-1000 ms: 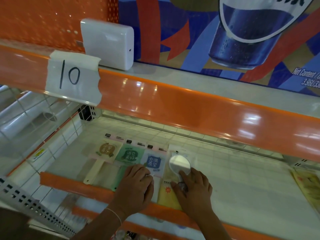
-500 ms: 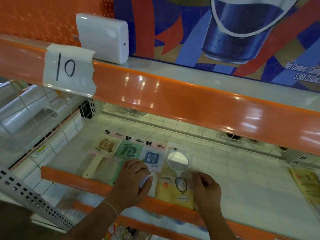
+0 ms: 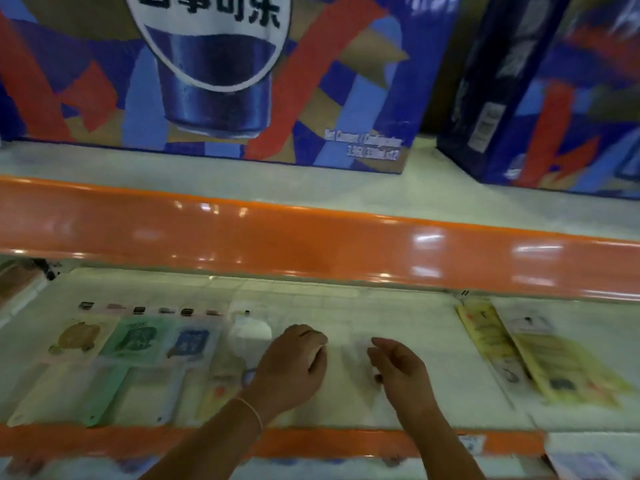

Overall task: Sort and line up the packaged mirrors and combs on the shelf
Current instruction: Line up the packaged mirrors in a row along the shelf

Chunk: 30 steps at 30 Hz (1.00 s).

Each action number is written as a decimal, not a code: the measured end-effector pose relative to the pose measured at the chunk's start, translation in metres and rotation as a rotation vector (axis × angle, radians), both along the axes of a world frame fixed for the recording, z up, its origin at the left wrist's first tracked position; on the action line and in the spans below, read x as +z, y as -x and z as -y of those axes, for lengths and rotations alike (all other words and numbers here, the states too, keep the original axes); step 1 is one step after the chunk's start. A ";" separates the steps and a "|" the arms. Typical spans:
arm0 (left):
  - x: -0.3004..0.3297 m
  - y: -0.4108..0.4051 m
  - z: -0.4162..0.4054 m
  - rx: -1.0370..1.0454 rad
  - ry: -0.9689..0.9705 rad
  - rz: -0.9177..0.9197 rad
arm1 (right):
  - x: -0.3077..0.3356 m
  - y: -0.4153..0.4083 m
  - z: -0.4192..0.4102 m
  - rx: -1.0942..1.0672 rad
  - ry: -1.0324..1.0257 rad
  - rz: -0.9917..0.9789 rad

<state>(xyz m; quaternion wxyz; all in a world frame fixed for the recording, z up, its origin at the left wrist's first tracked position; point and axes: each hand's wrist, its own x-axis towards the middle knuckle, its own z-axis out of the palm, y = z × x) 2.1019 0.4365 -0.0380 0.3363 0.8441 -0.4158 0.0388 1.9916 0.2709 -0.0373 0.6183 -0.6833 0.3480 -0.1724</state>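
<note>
Orange-edged shelf (image 3: 346,441) carries four packets in a row at nine o'clock: brown (image 3: 78,337), green (image 3: 138,341), blue (image 3: 188,344) and a mirror packet (image 3: 247,336). Left hand (image 3: 294,362) and right hand (image 3: 398,368) hang loosely curled over bare shelf, gripping nothing. Yellow packets (image 3: 540,362) lie at three o'clock.

We stand in what looks like a shop: orange-edged shelves (image 3: 311,244), printed drink cartons (image 3: 214,77) stacked above, and packaged mirrors and combs (image 3: 135,341) laid in a row, though the view is blurred.
</note>
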 end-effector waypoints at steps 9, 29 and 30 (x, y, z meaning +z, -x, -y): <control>0.018 0.047 0.154 -0.186 -0.254 -0.157 | 0.002 0.077 0.158 -0.204 0.721 -0.270; 0.006 0.086 0.227 -0.169 -0.308 -0.328 | 0.005 0.098 0.236 -0.162 0.914 -0.641; 0.005 0.085 0.227 -0.158 -0.277 -0.359 | 0.008 0.096 0.234 -0.173 0.878 -0.550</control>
